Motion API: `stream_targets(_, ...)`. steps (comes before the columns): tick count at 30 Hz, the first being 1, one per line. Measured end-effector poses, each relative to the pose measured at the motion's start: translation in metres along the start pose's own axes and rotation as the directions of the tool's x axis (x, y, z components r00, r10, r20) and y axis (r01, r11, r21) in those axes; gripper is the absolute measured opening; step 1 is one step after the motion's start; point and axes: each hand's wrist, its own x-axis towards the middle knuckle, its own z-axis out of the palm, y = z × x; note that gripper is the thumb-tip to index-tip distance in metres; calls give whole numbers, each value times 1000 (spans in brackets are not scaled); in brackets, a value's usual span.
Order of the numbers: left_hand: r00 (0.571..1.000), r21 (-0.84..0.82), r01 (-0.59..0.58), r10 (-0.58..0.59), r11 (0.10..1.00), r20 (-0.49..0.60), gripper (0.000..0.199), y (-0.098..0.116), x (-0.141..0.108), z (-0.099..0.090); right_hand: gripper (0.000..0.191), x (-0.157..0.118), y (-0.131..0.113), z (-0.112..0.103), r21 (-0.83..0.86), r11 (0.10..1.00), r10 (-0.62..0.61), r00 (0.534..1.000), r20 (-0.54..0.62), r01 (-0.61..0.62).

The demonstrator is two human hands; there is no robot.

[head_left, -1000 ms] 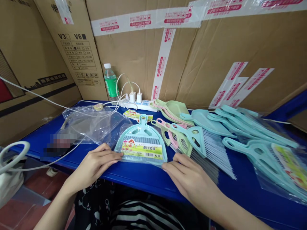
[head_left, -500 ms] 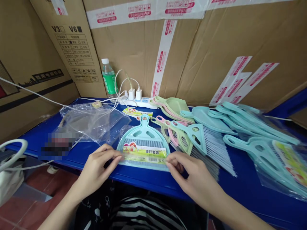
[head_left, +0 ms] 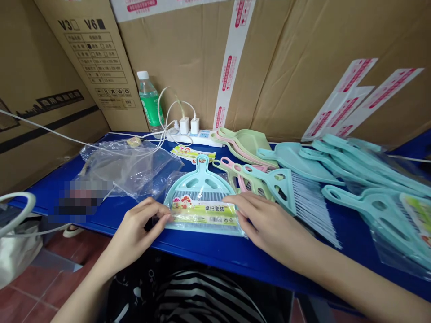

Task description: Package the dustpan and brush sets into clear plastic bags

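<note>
Blue table (head_left: 188,246) stood against taped cardboard (head_left: 185,54). Near front edge lay turquoise dustpan-and-brush set (head_left: 202,178) in clear bag (head_left: 191,225). Left hand (head_left: 143,226) pinched bag's left edge, fingertips nearly together; right hand (head_left: 266,222) curled over right edge, whether gripping I could not tell. Below: red tiles (head_left: 30,296).

- We see black-and-white striped cloth (head_left: 208,294) worn at bottom centre.
- Lower left, black cloth with white print (head_left: 134,289).
- Left hand (head_left: 143,229), right hand (head_left: 264,220): bare.
</note>
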Motion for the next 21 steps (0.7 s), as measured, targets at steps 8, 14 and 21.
stream_targets(8, 997, 2, 71, -71, 997, 8, 22, 4, 2, 2, 9, -6, -4, 10, 16, 999, 43, 995, -91, -41)
stream_targets(14, 994, -25, 109, -108, 994, 17, 22, 1, 2, 4, 20, -2, -6, 10, 26, 995, 102, 993, -59, -100)
stream_targets(21, 995, -21, 102, -102, 995, -3, 20, 1, 3, 6, 11, 14, -10, -1, -261, 965, 16, 1000, 11, -12)
